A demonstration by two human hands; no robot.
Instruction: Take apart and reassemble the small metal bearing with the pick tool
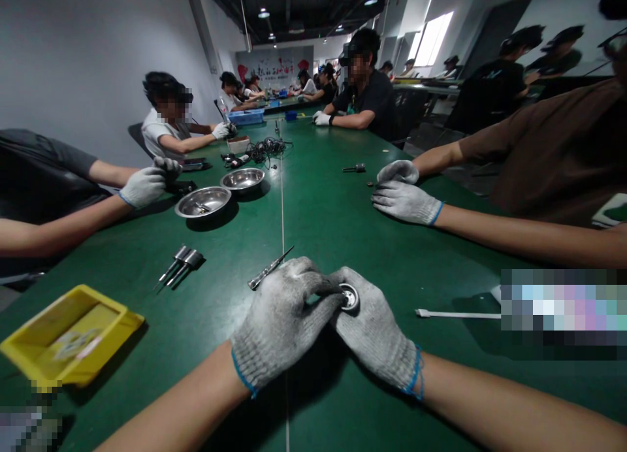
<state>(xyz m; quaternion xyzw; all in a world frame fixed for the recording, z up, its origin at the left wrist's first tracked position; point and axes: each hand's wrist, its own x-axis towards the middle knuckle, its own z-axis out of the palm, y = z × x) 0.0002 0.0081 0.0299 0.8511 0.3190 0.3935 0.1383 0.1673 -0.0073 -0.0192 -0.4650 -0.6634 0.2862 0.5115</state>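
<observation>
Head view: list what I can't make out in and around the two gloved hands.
All in the head view:
Round metal part: its back, hidden by the right hand.
Left hand: its palm, hidden by the back of its own glove.
Thin white item: its right end, covered by a pixelated block.
Yellow tray: its pale contents, too blurred to identify.

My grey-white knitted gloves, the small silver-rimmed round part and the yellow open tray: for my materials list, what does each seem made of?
Grey-white knitted gloves: matte, probably cotton or blended yarn, given the ribbed cuffs. Small silver-rimmed round part: perhaps metal or plated plastic, its rim gleaming. Yellow open tray: likely moulded plastic with a smooth, low sheen and even colour.
</observation>
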